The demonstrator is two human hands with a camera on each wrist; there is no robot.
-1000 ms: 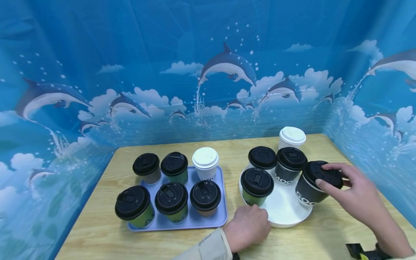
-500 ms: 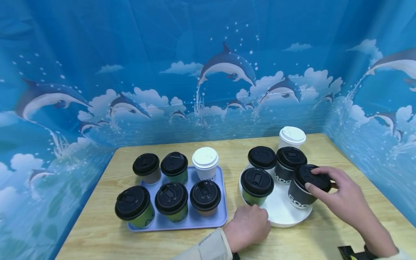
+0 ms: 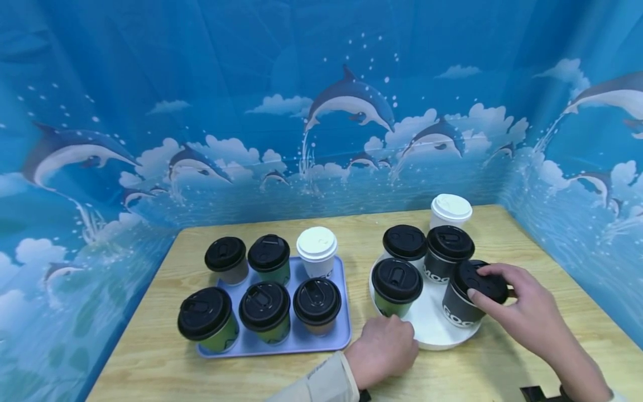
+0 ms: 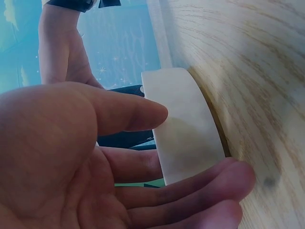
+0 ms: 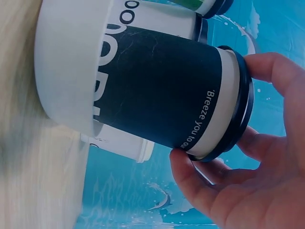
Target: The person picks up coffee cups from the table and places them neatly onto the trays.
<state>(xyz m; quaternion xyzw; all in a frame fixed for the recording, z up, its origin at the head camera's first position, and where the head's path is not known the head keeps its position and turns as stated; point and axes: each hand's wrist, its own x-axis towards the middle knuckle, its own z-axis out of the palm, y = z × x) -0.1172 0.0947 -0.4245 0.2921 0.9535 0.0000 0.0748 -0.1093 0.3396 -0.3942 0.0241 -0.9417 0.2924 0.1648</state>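
My right hand (image 3: pixel 522 312) grips a dark paper coffee cup (image 5: pixel 157 86) by its black lid, thumb and fingers spread around the lid's edge. This cup is at the right side of a white round tray (image 3: pixel 434 332), its base behind the tray wall in the right wrist view. My left hand (image 3: pixel 384 349) is at the tray's near left edge. In the left wrist view its thumb lies against the tray wall, and the index fingertip is hidden behind it. Also on the tray are a green cup (image 3: pixel 394 307), another dark cup (image 3: pixel 436 265) and a white cup with a black lid (image 3: pixel 404 244).
Left of the hands lies a lilac rectangular tray (image 3: pixel 346 321) with several lidded coffee cups on and around it. A white-lidded cup (image 3: pixel 450 209) stands behind the round tray. A blue dolphin-print curtain (image 3: pixel 251 111) rises behind the wooden table (image 3: pixel 150 335).
My right hand has moved the dark coffee cup left and downward onto the round tray's right side. My left hand has stayed at the tray's edge.
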